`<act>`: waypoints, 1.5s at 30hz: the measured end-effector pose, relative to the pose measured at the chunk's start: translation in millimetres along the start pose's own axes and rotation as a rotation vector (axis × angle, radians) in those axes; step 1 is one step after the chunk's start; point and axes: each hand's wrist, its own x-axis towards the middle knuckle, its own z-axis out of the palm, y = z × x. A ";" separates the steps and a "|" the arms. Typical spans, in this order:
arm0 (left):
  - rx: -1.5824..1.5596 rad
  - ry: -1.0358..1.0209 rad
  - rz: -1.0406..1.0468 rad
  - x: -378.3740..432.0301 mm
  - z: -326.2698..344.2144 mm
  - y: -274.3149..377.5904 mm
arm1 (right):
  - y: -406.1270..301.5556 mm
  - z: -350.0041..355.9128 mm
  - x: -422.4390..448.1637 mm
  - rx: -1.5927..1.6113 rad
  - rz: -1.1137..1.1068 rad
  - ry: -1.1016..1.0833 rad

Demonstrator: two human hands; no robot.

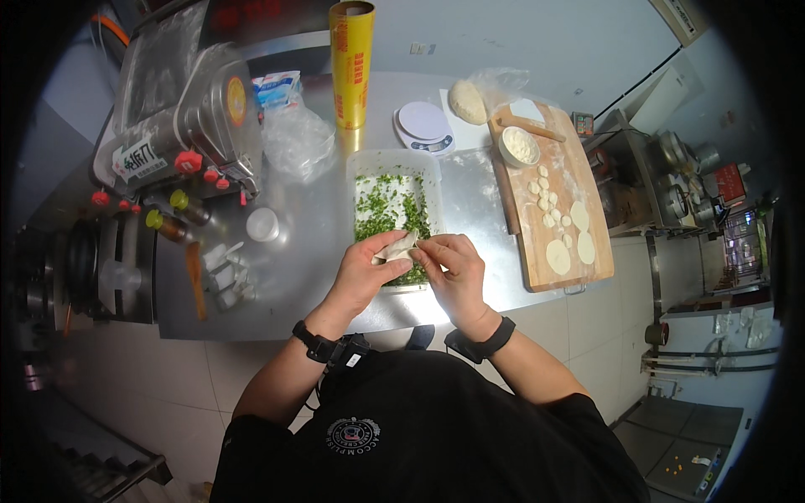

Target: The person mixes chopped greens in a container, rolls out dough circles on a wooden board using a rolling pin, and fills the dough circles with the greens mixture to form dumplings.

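Note:
My left hand (368, 267) holds a partly folded dough wrapper (397, 249) between thumb and fingers. At its right end, my right hand (454, 261) pinches the edge of the same wrapper. Both hands are above the near half of a translucent plastic tub (434, 165), which contains chopped green filling (380, 210). What lies inside the fold is hidden. To the right, round rolled wrappers (558, 256) and small dough pieces (543, 182) lie on a floured wooden board (541, 278).
Across the board's far end lies a rolling pin (534, 128), near a bowl of flour (519, 147). A kitchen scale (424, 126), a dough lump (468, 102) and a yellow film roll (351, 69) stand behind the tub. Left are a steel machine (220, 126), bottles (166, 226) and a white container (262, 225).

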 end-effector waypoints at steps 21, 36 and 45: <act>0.017 -0.089 -0.085 -10.9 -15.6 15.8 | -7.9 17.1 -1.6 0.063 0.050 -0.061; 0.215 -0.217 -0.143 1.4 -15.3 18.1 | -1.7 9.8 -23.9 0.488 0.392 -0.188; 0.914 -0.323 0.077 8.6 46.3 58.7 | 24.8 -25.8 -30.9 1.288 0.856 -0.275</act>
